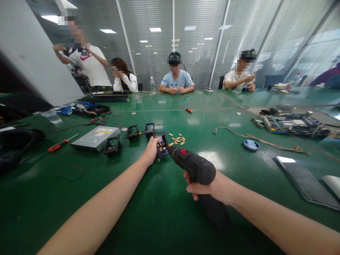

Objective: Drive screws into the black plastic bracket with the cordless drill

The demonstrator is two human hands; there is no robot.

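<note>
My right hand [202, 187] is wrapped round the grip of a black cordless drill [193, 164] with a red switch on top. The drill points forward and left, its front end at a black plastic frame [162, 146] with brass-coloured parts inside. Whether the bit touches those parts I cannot tell. My left hand [151, 150] grips the left side of that frame on the table. Several small brass plates [178, 139] lie just beyond it to the right. More black frames stand nearby: one [149, 128] behind, another [132, 132] further left, and a third [112, 146] by a silver disc drive.
On the green table [148, 212] lie the disc drive [97, 138], an orange-handled screwdriver [60, 145], a second one [188, 110] further off, a blue round lid [250, 145], a phone [305, 180] and circuit boards [292, 124]. Several people are across the table.
</note>
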